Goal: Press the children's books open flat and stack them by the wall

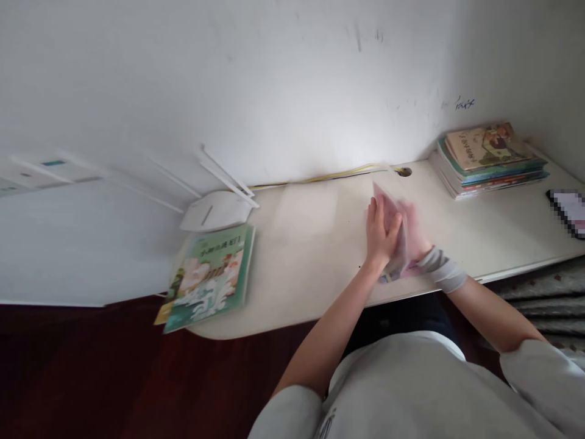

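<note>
1. Left hand [380, 230] and right hand [415, 236]: palms flat, pressed together on the blurred thin pink paper booklet [382, 196].
2. Booklet stands on edge between both hands, on the cream desk [311, 256].
3. Green picture book [211, 275]: well left of the left hand.

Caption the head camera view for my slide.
Left hand and right hand hold a pink booklet at a white desk, between a green book and a book stack.

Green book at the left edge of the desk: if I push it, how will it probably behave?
The green book looks thin, so it is probably light and somewhat bendy when lifted. It lies on a yellow book, and both overhang the desk edge, so a push to the left or towards the person may well slide it off.
</note>
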`<state>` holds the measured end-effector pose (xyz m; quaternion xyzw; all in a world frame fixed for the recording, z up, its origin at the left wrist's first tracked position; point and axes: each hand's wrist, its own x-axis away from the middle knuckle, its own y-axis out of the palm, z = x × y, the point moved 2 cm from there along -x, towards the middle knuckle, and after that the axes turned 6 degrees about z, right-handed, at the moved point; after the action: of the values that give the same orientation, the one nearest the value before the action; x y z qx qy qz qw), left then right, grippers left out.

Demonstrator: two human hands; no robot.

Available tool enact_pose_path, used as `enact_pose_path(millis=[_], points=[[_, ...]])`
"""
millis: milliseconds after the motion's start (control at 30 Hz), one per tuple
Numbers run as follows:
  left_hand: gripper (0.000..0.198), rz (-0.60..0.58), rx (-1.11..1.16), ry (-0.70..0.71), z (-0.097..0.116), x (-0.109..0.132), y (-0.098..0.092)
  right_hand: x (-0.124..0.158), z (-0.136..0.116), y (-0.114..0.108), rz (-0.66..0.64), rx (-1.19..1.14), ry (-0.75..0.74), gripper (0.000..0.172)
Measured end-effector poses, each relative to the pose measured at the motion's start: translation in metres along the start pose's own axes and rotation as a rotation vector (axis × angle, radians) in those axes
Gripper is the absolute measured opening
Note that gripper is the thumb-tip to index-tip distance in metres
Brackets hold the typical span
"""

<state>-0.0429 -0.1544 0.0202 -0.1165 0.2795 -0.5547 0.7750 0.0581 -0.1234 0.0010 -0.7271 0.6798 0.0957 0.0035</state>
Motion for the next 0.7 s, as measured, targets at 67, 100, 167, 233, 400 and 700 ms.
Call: enact_pose_path(millis=[67, 100, 167, 233, 400, 700], points=[[0.061, -0.077, -0.146, 0.127, 0.002, -0.002, -0.002, -0.008, -0.017, -0.036, 0.141, -0.030, 0.007, 0.073], [0.062, -0.156, -0.235, 0.197, 0.004, -0.002, 0.000, -0.007, -0.029, -0.054, 0.288, -0.052, -0.009, 0.063], [0.061, -0.318, -0.375, 0.285, 0.007, -0.002, 0.009, 0.006, -0.058, -0.079, 0.426, 0.022, -0.154, 0.044], [0.061, -0.419, -0.442, 0.303, 0.010, -0.004, 0.019, 0.027, -0.086, -0.084, 0.327, 0.274, -0.350, 0.037], [0.053, -0.329, -0.224, 0.279, 0.005, -0.031, 0.020, 0.075, -0.095, -0.060, -0.190, 1.061, -0.576, 0.019], [0.021, -0.205, -0.139, -0.062, -0.064, -0.055, -0.034, 0.067, -0.037, -0.089, 0.210, 1.173, -0.492, 0.053]])
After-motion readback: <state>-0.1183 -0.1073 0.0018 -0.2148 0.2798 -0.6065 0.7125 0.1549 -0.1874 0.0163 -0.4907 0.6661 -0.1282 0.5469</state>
